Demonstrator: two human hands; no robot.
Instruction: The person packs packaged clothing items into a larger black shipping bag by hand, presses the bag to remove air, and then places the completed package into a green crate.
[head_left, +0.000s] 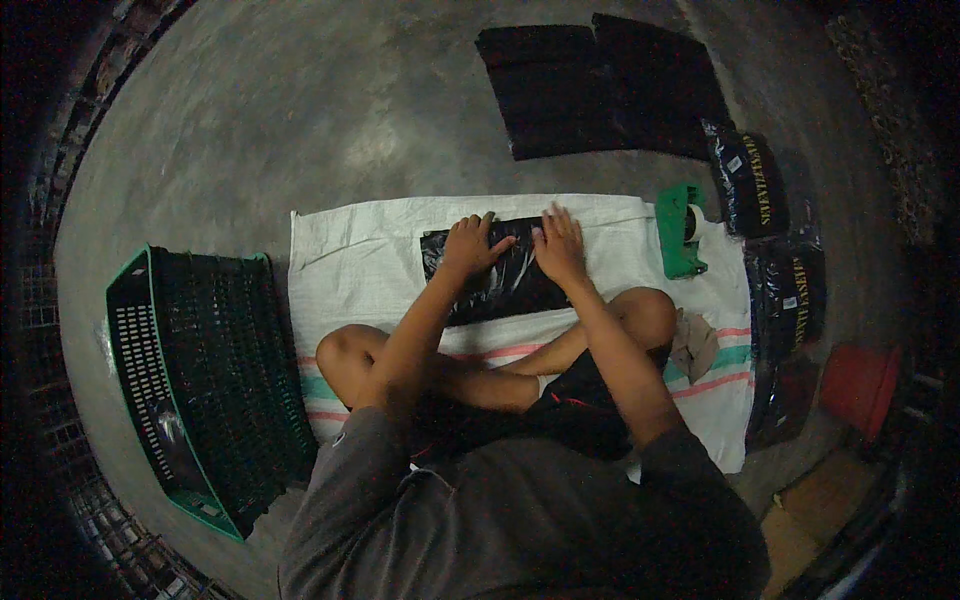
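Observation:
A glossy black plastic package (491, 289) lies flat on a white woven sack (360, 259) before my crossed legs. Spread over its upper left part is my left hand (474, 246), palm down, with the thumb pointing right. My right hand (561, 244) rests on the package's right end, and its fingertips reach past the far edge over the sack. Both hands press on the plastic without grasping anything. What the package contains is hidden. To the right of my right hand, a green tape dispenser (673, 232) with a roll of tape sits near the sack's edge.
On the left, a green plastic crate (225, 375) lies tipped on its side. Black sheets (600, 90) are spread on the concrete floor (300, 112). Wrapped black packages (784, 300) bearing writing line the right side, near a red container (859, 386) and cardboard (817, 510).

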